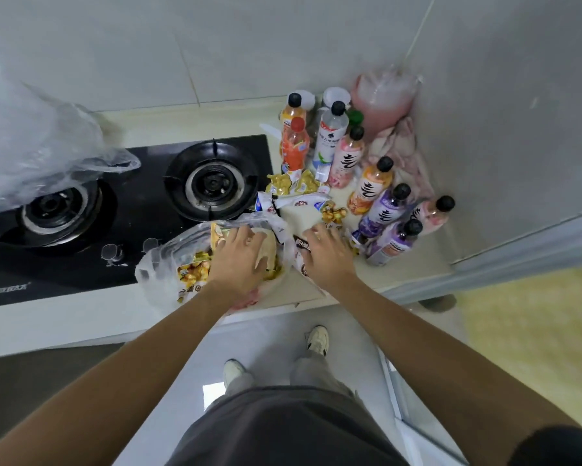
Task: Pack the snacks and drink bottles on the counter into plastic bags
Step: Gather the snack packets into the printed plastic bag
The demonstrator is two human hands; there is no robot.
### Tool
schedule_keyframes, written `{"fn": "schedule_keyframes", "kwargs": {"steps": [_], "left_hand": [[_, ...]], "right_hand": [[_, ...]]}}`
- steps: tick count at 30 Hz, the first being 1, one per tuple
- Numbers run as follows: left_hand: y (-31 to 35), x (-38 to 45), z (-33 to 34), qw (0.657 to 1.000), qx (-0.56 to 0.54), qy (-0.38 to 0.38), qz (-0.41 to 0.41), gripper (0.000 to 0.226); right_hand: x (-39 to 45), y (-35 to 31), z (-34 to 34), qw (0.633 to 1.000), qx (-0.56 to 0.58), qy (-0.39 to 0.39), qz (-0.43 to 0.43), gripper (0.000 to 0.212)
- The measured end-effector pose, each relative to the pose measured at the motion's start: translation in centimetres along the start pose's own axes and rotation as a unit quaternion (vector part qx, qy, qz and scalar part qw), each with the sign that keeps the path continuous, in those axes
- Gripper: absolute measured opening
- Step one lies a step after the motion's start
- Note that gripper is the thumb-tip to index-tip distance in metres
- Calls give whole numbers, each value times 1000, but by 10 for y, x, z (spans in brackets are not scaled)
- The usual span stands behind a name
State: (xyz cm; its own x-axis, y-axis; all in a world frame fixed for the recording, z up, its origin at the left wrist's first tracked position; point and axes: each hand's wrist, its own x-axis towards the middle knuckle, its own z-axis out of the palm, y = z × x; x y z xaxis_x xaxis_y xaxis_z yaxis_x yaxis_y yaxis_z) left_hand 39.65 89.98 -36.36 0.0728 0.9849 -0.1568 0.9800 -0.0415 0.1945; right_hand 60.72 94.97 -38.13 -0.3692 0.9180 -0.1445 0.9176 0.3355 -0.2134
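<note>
We see the left hand point(241, 255) lying flat with spread fingers on the snack packs inside the clear plastic bag point(158, 264) at the counter's point(81, 317) front edge. The right hand point(326, 252) curls its fingers round a dark snack packet point(301, 245) beside the bag. The drink bottles point(370, 188) stand behind, their labels too blurry to read.

A home kitchen: a black two-burner gas hob point(121, 210) is set into a pale counter point(81, 317) at the frame's left, backed by white tiled walls point(215, 45) across the top.
</note>
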Motion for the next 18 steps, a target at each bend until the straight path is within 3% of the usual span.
{"fn": "schedule_keyframes", "kwargs": {"steps": [4, 8, 11, 18], "left_hand": [[37, 8, 16, 997, -29, -11, 73, 39], [68, 12, 38, 988, -45, -58, 137, 41], [87, 15, 55, 985, -47, -93, 137, 49], [103, 29, 81, 981, 8, -138, 134, 67]], "right_hand": [[-9, 38, 6, 996, -9, -62, 56, 47], [-15, 60, 10, 993, -14, -105, 46, 61], [-16, 69, 14, 993, -35, -104, 40, 74], [0, 84, 33, 990, -61, -104, 71, 61]]}}
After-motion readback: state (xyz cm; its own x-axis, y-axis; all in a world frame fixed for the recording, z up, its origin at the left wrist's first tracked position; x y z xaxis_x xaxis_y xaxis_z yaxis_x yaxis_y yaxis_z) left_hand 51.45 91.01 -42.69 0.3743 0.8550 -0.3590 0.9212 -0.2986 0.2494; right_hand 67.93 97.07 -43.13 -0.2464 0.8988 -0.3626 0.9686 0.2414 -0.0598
